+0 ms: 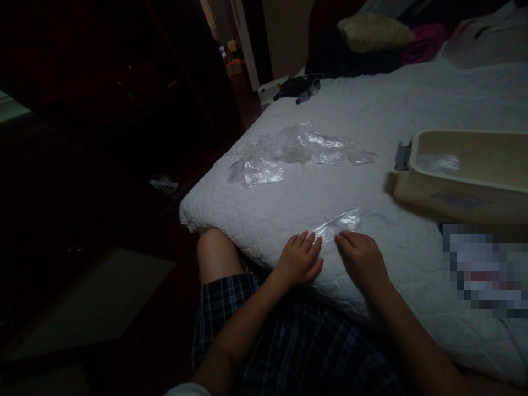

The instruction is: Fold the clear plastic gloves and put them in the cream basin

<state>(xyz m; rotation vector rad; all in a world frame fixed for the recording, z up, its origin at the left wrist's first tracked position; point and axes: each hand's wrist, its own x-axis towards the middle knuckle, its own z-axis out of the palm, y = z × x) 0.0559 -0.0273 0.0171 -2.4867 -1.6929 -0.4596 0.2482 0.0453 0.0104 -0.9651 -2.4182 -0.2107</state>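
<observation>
Two bare hands work at the near edge of a bed (350, 110) with a white quilted cover, over a small clear plastic bag (344, 221) that lies just in from that edge, to the right of the near left corner. The left hand (300, 257) rests palm down with its fingers slightly spread, the tips on the bag's left end. The right hand (365, 259) is half curled, thumb and fingers drawn together at the bag's near side; whether it pinches the film I cannot tell. Beyond them, closer to the left edge, a loose heap of clear plastic (297, 147) spreads across the cover, crumpled and shiny. Well in from the left edge, to the right of the bag, is a cream plastic bin (462, 190) with a grey latch (403, 155) at its end and some clear film (439, 163) inside. At the far end are a pale cushion (375, 33) and a rolled magenta cloth (424, 44). Dark plaid shorts (297, 330) and a bare knee (218, 253) press close to the near edge.
</observation>
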